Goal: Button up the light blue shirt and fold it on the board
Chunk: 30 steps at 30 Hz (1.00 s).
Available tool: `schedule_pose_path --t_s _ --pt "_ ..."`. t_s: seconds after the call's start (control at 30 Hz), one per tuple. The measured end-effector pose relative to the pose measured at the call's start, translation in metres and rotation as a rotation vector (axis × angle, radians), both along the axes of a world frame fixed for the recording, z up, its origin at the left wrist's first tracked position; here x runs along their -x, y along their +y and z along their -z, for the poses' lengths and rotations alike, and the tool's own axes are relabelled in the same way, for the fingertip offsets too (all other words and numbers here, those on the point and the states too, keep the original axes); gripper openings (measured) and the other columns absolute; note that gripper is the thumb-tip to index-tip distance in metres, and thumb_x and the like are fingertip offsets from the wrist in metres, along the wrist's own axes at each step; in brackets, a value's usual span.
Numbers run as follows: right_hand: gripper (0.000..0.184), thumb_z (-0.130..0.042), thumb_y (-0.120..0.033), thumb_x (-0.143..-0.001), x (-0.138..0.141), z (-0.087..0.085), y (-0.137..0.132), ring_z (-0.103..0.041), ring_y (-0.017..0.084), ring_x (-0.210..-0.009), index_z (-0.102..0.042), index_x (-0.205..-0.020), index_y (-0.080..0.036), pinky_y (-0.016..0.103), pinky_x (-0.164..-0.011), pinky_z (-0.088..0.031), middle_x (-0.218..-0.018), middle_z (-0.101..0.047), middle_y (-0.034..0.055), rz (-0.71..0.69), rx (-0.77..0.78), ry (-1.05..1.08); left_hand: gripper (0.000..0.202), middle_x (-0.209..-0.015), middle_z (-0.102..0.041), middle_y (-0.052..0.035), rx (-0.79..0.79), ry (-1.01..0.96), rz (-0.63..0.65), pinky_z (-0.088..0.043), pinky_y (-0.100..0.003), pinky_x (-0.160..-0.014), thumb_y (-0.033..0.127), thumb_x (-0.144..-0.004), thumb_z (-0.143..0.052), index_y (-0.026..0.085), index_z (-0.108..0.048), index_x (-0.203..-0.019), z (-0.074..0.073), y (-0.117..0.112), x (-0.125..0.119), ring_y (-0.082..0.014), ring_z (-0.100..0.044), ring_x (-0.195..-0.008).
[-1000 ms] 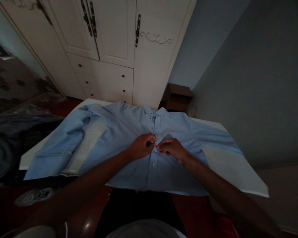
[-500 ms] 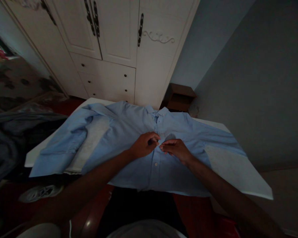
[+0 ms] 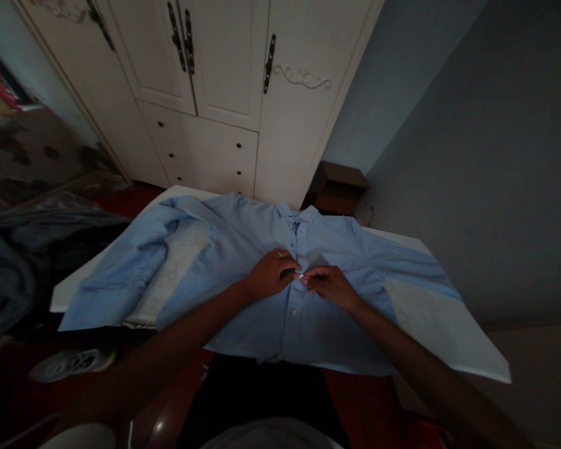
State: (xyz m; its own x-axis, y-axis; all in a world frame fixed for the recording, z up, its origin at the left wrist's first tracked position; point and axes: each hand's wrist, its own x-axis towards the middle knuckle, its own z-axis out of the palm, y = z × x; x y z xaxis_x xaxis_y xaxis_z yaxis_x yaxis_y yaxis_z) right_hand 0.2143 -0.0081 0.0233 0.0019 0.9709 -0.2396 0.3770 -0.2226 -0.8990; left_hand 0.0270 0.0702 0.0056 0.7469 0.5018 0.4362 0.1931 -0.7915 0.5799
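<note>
A light blue button-up shirt (image 3: 247, 231) lies spread face up, collar away from me, sleeves out to both sides. My left hand (image 3: 272, 274) pinches the front placket around mid-chest, fingertips closed on the cloth. Facing it, my right hand (image 3: 331, 288) pinches the same spot with thumb and forefinger. Between the fingertips shows a small white button (image 3: 302, 276); the buttonhole is hidden. Lower on the placket is another white button (image 3: 295, 312).
The shirt rests on a white table (image 3: 453, 330). Behind it stand a white wardrobe (image 3: 285, 137) and a small brown cabinet (image 3: 343, 178). Dark clothing (image 3: 9, 268) is heaped at the left, and a shoe (image 3: 70, 365) lies on the red floor.
The fingertips of both hands have drawn closer together at the placket, and the white button now shows between them. The view has shifted slightly.
</note>
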Motion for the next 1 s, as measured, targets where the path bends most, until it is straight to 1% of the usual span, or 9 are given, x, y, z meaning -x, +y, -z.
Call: schedule_pose_path --t_s 0.17,0.27,0.37,0.47,0.57,0.67,0.77,0.87,1.0 --pt "0.032 -0.057 -0.048 -0.082 -0.004 0.002 0.005 -0.055 0.013 -0.052 -0.067 -0.074 -0.019 0.025 -0.054 -0.043 -0.055 -0.059 -0.001 -0.058 -0.212 -0.282 0.02 -0.102 -0.066 -0.0081 -0.09 0.133 -0.029 -0.043 -0.038 -0.094 0.03 -0.087 -0.059 0.02 -0.071 -0.101 0.001 0.001 0.003 -0.0223 -0.057 -0.102" --pt "0.029 -0.053 -0.045 -0.087 -0.017 0.0 0.004 -0.063 0.019 -0.074 -0.067 -0.086 -0.019 0.032 -0.071 -0.05 -0.079 -0.068 0.005 -0.018 -0.414 -0.462 0.026 -0.117 -0.061 -0.0101 -0.129 0.181 -0.092 -0.04 -0.044 -0.097 0.038 -0.087 -0.059 0.022 -0.069 -0.106 0.001 0.001 0.005 -0.0263 -0.052 -0.114" --pt "0.036 -0.053 -0.045 -0.088 -0.04 0.002 -0.002 -0.06 0.026 -0.103 -0.062 -0.11 -0.018 0.042 -0.092 -0.048 -0.109 -0.064 0.0124 0.042 -0.563 -0.637 0.035 -0.129 -0.055 -0.0128 -0.157 0.22 -0.098 -0.036 -0.047 -0.101 0.043 -0.089 -0.055 0.021 -0.065 -0.114 0.001 0.002 0.007 -0.0286 -0.047 -0.123" --pt "0.049 -0.051 -0.05 -0.088 -0.069 0.01 -0.012 -0.051 0.031 -0.119 -0.053 -0.126 -0.018 0.05 -0.103 -0.042 -0.125 -0.056 0.0166 0.094 -0.581 -0.806 0.051 -0.135 -0.051 -0.0158 -0.163 0.255 -0.099 -0.034 -0.047 -0.103 0.046 -0.089 -0.051 0.017 -0.051 -0.132 0.002 0.004 0.007 -0.0291 -0.045 -0.126" --pt "0.058 -0.048 -0.056 -0.088 -0.095 0.024 -0.021 -0.05 0.033 -0.12 -0.052 -0.128 -0.015 0.053 -0.103 -0.041 -0.125 -0.055 0.0192 0.14 -0.535 -0.894 0.071 -0.143 -0.042 -0.0211 -0.189 0.309 -0.183 -0.032 -0.049 -0.104 0.054 -0.086 -0.052 0.013 -0.037 -0.143 0.003 0.005 0.007 -0.0327 -0.038 -0.133" --pt "0.059 -0.045 -0.06 -0.089 -0.112 0.04 -0.027 -0.051 0.033 -0.119 -0.057 -0.124 -0.014 0.053 -0.103 -0.042 -0.126 -0.056 0.0203 0.13 -0.513 -0.907 0.076 -0.147 -0.038 -0.0224 -0.215 0.396 -0.254 -0.028 -0.052 -0.106 0.061 -0.085 -0.049 0.014 -0.037 -0.144 0.004 0.004 0.005 -0.0363 -0.031 -0.138" --pt "0.054 -0.041 -0.057 -0.092 -0.121 0.051 -0.03 -0.051 0.031 -0.123 -0.061 -0.123 -0.017 0.053 -0.104 -0.042 -0.132 -0.055 0.0184 0.11 -0.552 -0.896 0.079 -0.147 -0.04 -0.0209 -0.223 0.447 -0.279 -0.02 -0.057 -0.11 0.067 -0.085 -0.044 0.016 -0.036 -0.145 0.006 0.002 0.004 -0.0386 -0.026 -0.14" --pt "0.046 -0.041 -0.049 -0.095 -0.127 0.054 -0.034 -0.052 0.029 -0.123 -0.063 -0.122 -0.018 0.052 -0.104 -0.042 -0.132 -0.057 0.0164 0.11 -0.596 -0.866 0.088 -0.148 -0.039 -0.0212 -0.236 0.435 -0.281 -0.01 -0.063 -0.111 0.075 -0.081 -0.042 0.015 -0.035 -0.146 0.01 0.002 0.003 -0.042 -0.023 -0.141" --pt "0.034 -0.046 -0.041 -0.094 -0.133 0.047 -0.037 -0.057 0.027 -0.115 -0.069 -0.107 -0.02 0.05 -0.101 -0.045 -0.123 -0.063 0.0137 0.145 -0.62 -0.83 0.094 -0.149 -0.039 -0.0204 -0.23 0.399 -0.298 -0.01 -0.066 -0.11 0.079 -0.075 -0.046 0.018 -0.037 -0.146 0.017 0.001 0.006 -0.0453 -0.02 -0.141"
